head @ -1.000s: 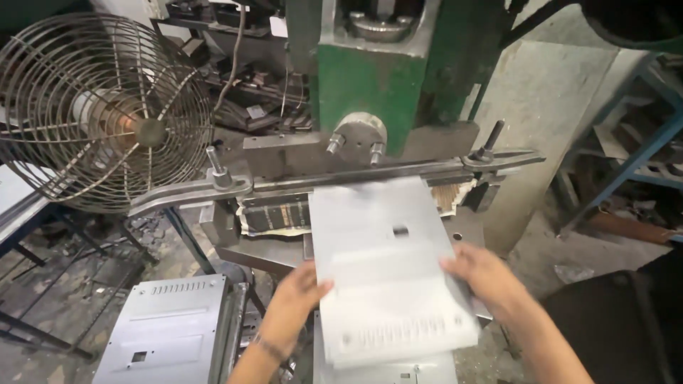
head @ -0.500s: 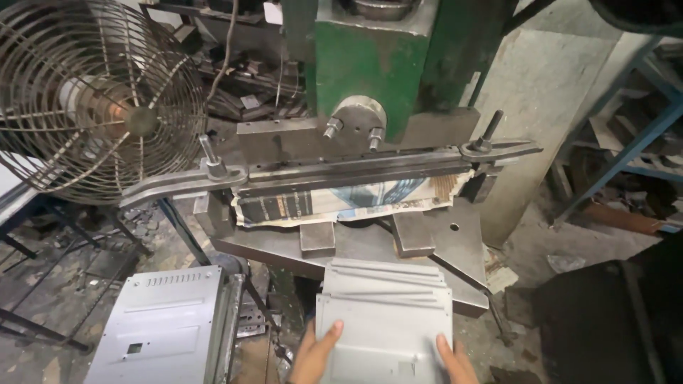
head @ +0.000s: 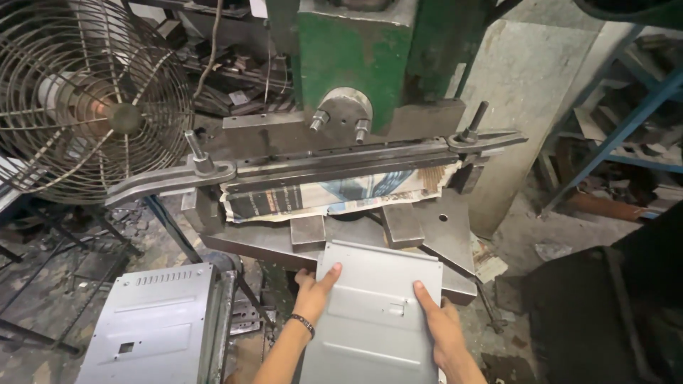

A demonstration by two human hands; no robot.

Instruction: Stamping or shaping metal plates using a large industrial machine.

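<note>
Sheet-metal panel (head: 373, 316), grey and rectangular, lay flat and low in the middle of the head view, its long axis running away from the person toward the press, its far short edge resting on the steel press bed (head: 270, 245) just below two steel blocks (head: 307, 231). That far edge carried a narrow folded lip, and a small rectangular cut-out showed near the panel's middle; the near end ran out of the bottom of the view. The left hand (head: 313, 288) held the panel's left long edge near the far corner, thumb on top and fingers curled beneath, a dark band on the wrist. The right hand (head: 441, 331) held the right long edge lower down, index finger stretched along the top face pointing toward the press. Both grips were clamped on the panel. Above the bed a long steel bar (head: 320, 167) crossed from left to right, tilted slightly up at the right, with folded printed paper (head: 334, 195) wedged beneath it. The green press body (head: 356, 57) rose behind. A wire-caged fan (head: 92, 99) stood at upper left. A stack of similar grey panels (head: 153, 323) lay at lower left, well apart from the held one. Blue metal shelving (head: 619, 135) stood at right.
</note>
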